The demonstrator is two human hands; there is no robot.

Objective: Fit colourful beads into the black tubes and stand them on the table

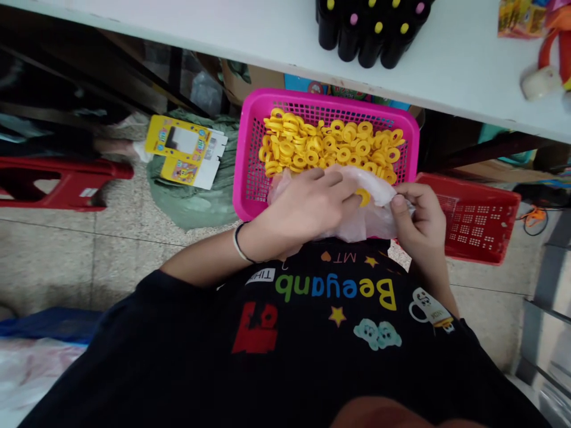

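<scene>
A crinkled, whitish see-through plastic bag [375,221] lies across the near edge of a pink basket [247,172]. My left hand [307,205] is curled over the bag with bent fingers, its thumb hidden underneath. Just beside those fingertips a yellow ring [363,197] shows at the bag; whether the fingers touch it I cannot tell. Thumb and forefinger of my right hand [422,223] pinch the bag's edge on the right. Many small yellow plastic rings [330,144], some with a stub on the side, fill the basket's far part.
A white table [214,27] runs along the top, bearing several black tubes [370,35] with coloured ends. Left of the basket, a yellow printed carton [182,148] rests on a green bag [178,205]. A red basket [477,223] stands right, a red stool [66,178] far left.
</scene>
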